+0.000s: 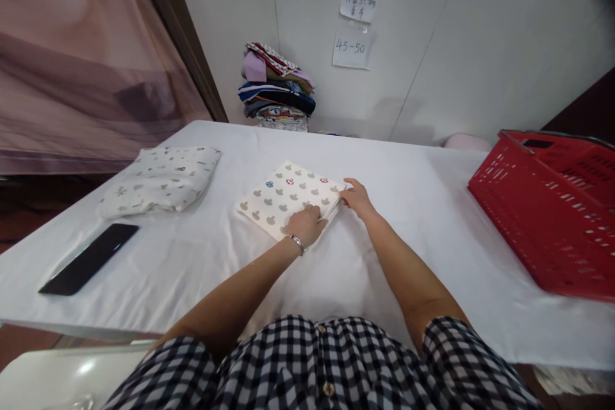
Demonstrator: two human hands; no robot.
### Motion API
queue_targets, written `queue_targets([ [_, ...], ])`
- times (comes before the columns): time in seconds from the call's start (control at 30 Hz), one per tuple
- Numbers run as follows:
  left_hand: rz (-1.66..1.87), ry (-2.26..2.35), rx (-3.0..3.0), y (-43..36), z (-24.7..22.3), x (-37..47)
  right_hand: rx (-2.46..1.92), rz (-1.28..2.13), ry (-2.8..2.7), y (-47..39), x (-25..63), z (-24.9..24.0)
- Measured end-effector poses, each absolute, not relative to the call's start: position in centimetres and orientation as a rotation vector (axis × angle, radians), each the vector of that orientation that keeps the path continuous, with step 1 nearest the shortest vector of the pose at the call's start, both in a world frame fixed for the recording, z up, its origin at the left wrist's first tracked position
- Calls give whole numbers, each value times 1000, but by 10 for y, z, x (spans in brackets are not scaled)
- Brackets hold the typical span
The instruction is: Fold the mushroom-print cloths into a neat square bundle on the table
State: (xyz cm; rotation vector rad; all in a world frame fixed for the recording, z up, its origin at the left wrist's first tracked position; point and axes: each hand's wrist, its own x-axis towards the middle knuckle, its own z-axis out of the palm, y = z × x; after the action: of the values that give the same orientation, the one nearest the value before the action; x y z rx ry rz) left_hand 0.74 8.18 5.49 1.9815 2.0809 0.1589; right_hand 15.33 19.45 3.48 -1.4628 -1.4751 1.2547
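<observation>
A folded white cloth (283, 195) printed with beige mushroom-like shapes and a few red and blue ones lies at the middle of the white-covered table (403, 173). My left hand (305, 224), with a bracelet at the wrist, rests on its near edge, fingers bent against the fabric. At the cloth's right corner, my right hand (356, 197) pinches the layered edge between thumb and fingers. Another folded white cloth (161, 180) with small grey prints lies to the left, touched by neither hand.
A black flat object (89, 259) lies at the table's left. The red basket (552, 211) stands at the right edge. Behind the table are a stack of folded fabrics (278, 86) and a wall with two paper signs (352, 49). A curtain (86, 57) hangs at left.
</observation>
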Motion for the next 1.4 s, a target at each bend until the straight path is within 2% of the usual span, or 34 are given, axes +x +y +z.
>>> queue_targets([
  [0.2,228,2057,2027,79,60,7,-1482,1248,-1497,192,157,29],
  [0.37,88,2043,2130,77,53,18,-1599,1211,-1576,189,158,23],
  [0.5,125,2055,2129,78,46,21,-1628,1213,-1606,185,160,20],
  [1.2,110,2102,2070,81,57,19,-1409,1246,-1494,189,156,30],
  [1.4,59,2044,2159,79,47,23,-1592,1260,-1555,189,161,17],
])
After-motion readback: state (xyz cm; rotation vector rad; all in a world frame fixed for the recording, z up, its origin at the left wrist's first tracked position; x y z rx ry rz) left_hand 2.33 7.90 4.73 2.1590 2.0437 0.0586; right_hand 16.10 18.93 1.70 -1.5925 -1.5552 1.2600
